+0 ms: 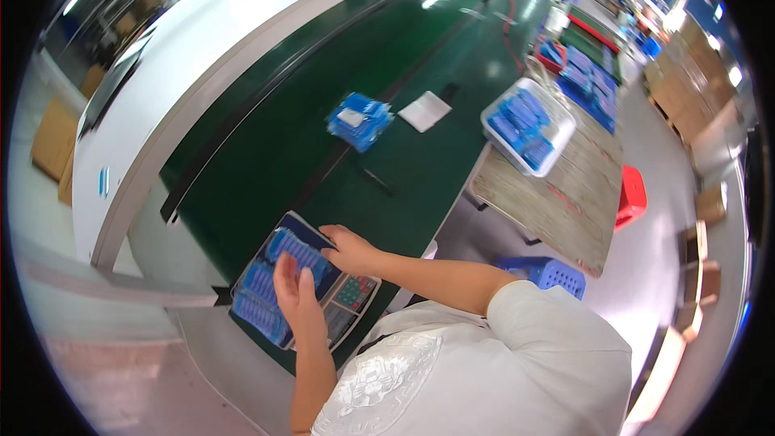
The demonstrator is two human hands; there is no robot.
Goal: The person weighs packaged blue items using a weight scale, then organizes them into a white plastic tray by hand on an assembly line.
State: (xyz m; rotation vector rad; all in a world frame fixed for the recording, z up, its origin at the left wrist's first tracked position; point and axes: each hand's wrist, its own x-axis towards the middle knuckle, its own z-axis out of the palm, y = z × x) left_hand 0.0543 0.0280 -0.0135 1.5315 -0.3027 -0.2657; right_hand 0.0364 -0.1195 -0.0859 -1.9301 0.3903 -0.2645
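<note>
Near the lower left of the green table, a digital weighing scale (374, 284) with a dark top and a keypad carries several blue, clear-wrapped packets (260, 291) laid in rows. Over these packets my left hand (297, 295) is raised, its fingers stretched out and the thumb apart, holding nothing. My right hand (351, 250) reaches across the scale's right side, with finger and thumb apart beside the packets at the upper end. Whether its fingertips touch a packet is hard to make out.
A pile of blue packets (359, 121) and a white paper sheet (425, 111) lie farther up the green table (404, 165). On the wooden side table (557, 214) stands a white tray (546, 163) of blue packets. Below are a blue basket (557, 274) and a red stool (634, 194).
</note>
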